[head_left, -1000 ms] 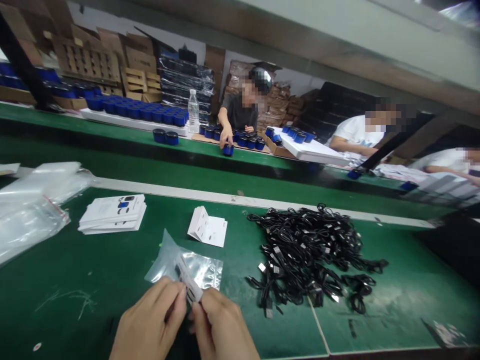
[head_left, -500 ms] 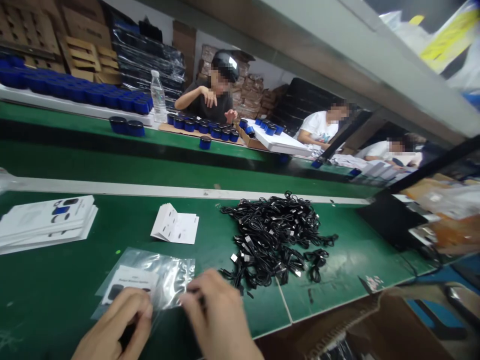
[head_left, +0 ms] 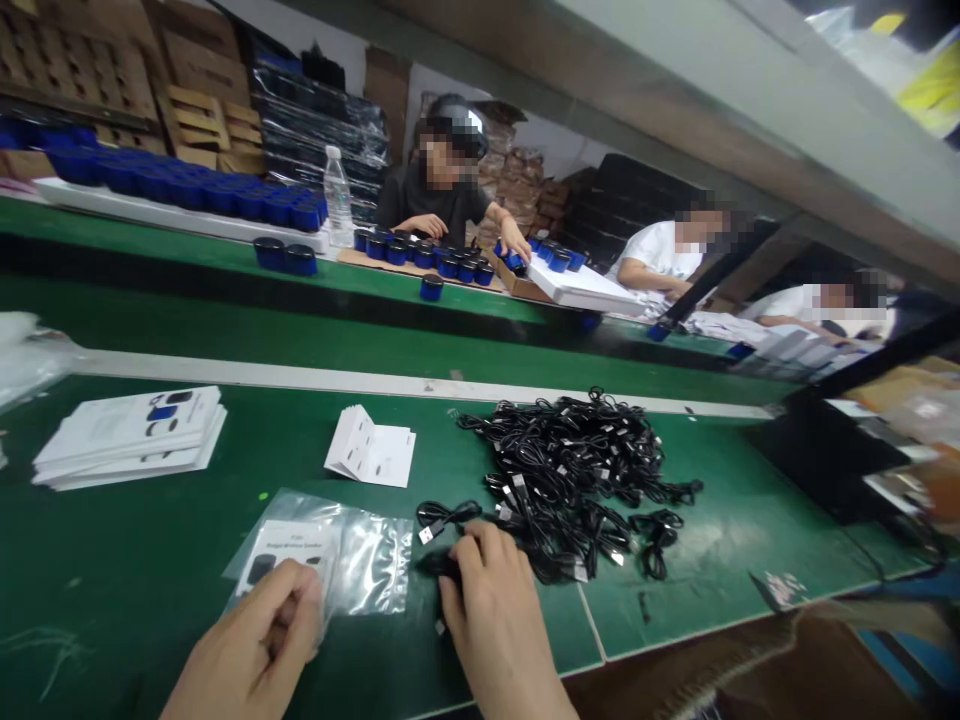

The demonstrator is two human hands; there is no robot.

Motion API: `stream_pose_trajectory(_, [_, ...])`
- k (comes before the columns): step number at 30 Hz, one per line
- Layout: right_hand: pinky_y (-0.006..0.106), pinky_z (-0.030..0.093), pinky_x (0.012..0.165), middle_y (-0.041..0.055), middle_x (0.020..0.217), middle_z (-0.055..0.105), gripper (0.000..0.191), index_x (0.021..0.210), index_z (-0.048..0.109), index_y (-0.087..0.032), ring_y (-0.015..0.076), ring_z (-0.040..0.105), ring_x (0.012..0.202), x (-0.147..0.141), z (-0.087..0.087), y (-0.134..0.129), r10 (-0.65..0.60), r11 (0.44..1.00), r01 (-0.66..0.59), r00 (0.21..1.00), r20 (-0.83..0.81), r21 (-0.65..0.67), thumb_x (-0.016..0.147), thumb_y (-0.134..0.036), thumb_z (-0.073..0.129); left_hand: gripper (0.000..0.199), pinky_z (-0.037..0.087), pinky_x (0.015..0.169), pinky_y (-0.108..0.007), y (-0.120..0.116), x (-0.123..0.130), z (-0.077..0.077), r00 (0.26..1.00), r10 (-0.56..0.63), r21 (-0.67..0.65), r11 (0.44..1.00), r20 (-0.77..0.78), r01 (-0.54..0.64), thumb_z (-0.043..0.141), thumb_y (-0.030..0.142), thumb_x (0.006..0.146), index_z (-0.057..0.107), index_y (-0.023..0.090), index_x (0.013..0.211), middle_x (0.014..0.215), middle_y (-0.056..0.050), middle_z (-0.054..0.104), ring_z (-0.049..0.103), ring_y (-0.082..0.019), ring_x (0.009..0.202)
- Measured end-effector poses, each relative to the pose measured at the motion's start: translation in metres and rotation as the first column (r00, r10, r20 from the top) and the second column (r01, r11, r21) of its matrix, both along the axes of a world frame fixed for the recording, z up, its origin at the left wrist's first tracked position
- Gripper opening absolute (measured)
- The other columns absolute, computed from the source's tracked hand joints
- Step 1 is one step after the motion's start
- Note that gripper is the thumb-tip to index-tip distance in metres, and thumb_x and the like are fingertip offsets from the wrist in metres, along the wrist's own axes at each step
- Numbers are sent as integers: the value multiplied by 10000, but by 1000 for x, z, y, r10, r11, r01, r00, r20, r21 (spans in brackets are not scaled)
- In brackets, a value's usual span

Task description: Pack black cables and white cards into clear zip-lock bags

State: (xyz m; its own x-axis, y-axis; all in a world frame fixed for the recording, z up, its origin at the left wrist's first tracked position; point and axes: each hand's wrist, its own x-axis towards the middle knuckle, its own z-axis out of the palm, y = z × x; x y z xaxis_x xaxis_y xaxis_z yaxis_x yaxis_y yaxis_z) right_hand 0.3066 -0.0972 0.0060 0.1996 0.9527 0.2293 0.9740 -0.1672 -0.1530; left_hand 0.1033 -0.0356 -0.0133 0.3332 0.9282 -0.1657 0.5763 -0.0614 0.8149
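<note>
A clear plastic bag [head_left: 375, 572] lies flat on the green bench, with a printed leaflet [head_left: 289, 545] showing at its left part. My left hand [head_left: 255, 640] is closed in a pinch on the bag's lower edge, over the leaflet. To the right of the bag, my right hand [head_left: 499, 600] curls its fingers round a bundled black USB cable [head_left: 439, 565], partly hidden by the hand. Another coiled cable [head_left: 442, 518] with a silver plug lies just beyond my fingertips. Behind it spreads a heap of black USB cables [head_left: 577, 460].
A stack of printed leaflets [head_left: 135, 435] lies at left, and folded leaflets [head_left: 386, 455] stand mid-bench. Across the raised green ledge, blue round items [head_left: 217, 190] fill a tray beside a water bottle [head_left: 337, 200]. Three people work there. A grey shelf beam [head_left: 637, 120] slants overhead.
My right hand has moved right from the bag's open end to the cables and closed on one. My left hand stays on the bag. The view has shifted slightly.
</note>
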Motion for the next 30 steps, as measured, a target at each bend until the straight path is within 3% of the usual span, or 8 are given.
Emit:
stream_pose_trajectory(5, [475, 459, 699, 77, 731, 602, 378, 972, 559, -159, 258, 554, 671, -37, -26, 4, 156, 953, -113, 978, -136, 282, 716, 51, 376, 368, 556, 616, -230, 1, 0, 6, 986, 166, -75, 984, 27, -164, 358, 605, 840, 507, 271, 805, 611, 44, 667, 682, -161, 604])
stream_pose_trajectory(10, [457, 484, 631, 61, 628, 570, 287, 794, 568, -193, 261, 538, 589, -100, -52, 8, 122, 913, -39, 976, -180, 406, 659, 19, 430, 258, 480, 458, -211, 3, 4, 8, 983, 168, 268, 953, -79, -141, 371, 463, 860, 502, 272, 745, 528, 63, 645, 658, -158, 481])
stream_pose_trajectory(15, [402, 541, 642, 143, 866, 660, 293, 999, 613, -123, 285, 619, 726, -81, -35, 4, 384, 900, -285, 877, -289, 330, 728, -49, 533, 195, 418, 383, -204, 7, 7, 9, 969, 238, 406, 894, -71, -190, 379, 378, 850, 471, 266, 720, 481, 71, 589, 576, -140, 360])
stream_pose_trajectory(19, [337, 524, 641, 134, 850, 676, 248, 1053, 655, -117, 244, 632, 704, -46, -8, 1, 494, 830, -541, 597, -631, 137, 867, -222, 529, 222, 410, 389, -187, 4, 3, 8, 982, 190, 398, 902, -14, -169, 369, 392, 873, 462, 261, 720, 454, 88, 507, 529, -120, 356])
stream_pose_trajectory(21, [266, 475, 554, 74, 749, 642, 343, 1032, 673, -159, 164, 570, 580, -40, -2, 0, 257, 828, -560, 332, -908, 29, 915, -409, 471, 240, 416, 393, -185, 1, 1, 7, 987, 160, 396, 905, 29, -159, 356, 416, 878, 455, 259, 728, 462, 94, 476, 507, -113, 356])
stream_pose_trajectory(24, [190, 311, 426, -14, 585, 495, 550, 936, 679, -161, 78, 366, 437, -41, -7, 1, -124, 845, -525, -18, -992, -97, 867, -638, 414, 266, 424, 372, -179, -1, -1, 6, 988, 140, 359, 921, 62, -153, 326, 440, 892, 438, 255, 736, 474, 101, 449, 499, -107, 338])
stream_pose_trajectory(26, [195, 288, 451, -32, 570, 439, 585, 908, 668, -149, 82, 344, 467, -42, -13, 2, -126, 902, -413, 19, -992, -122, 844, -675, 419, 267, 432, 372, -163, 2, -1, 7, 992, 118, 303, 945, 44, -125, 349, 433, 900, 442, 251, 728, 469, 103, 466, 535, -102, 349])
stream_pose_trajectory(30, [237, 341, 547, -13, 615, 455, 468, 933, 648, -167, 134, 449, 574, -39, -17, 3, 128, 972, -232, 432, -893, 28, 961, -492, 313, 304, 441, 425, -150, 9, 1, 10, 998, 52, 221, 974, -28, -45, 392, 416, 895, 427, 244, 646, 429, 109, 463, 552, -91, 367])
